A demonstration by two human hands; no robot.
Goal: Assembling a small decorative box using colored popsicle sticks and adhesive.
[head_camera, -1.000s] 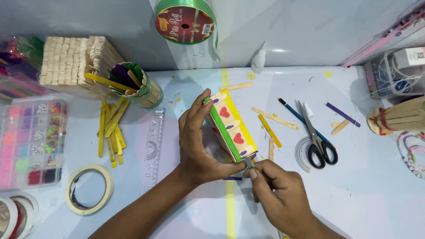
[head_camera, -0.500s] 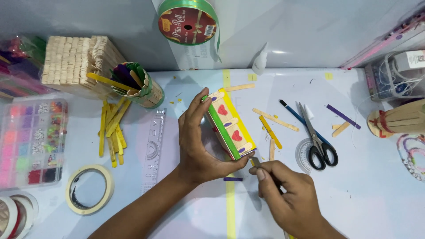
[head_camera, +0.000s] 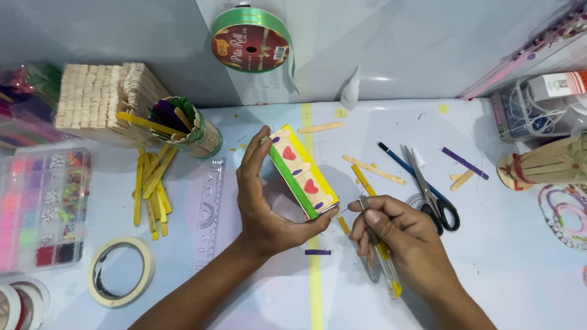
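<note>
Left hand (head_camera: 264, 211) fingers grasping craft-stick box (head_camera: 301, 171) upright mid-worktop, nearer the far edge. Right hand (head_camera: 400, 241) fingers clenched on thin clear-handled tool (head_camera: 380, 260), tip beside box's near corner. Scissors (head_camera: 431, 192) just right.

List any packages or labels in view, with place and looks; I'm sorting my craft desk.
Ribbon roll: top centre, green ribbon, round red label with a gift picture.
Small box: far right in a clear bin, white with an orange-red band.
Bead box: left edge, clear, compartments of coloured beads.
</note>
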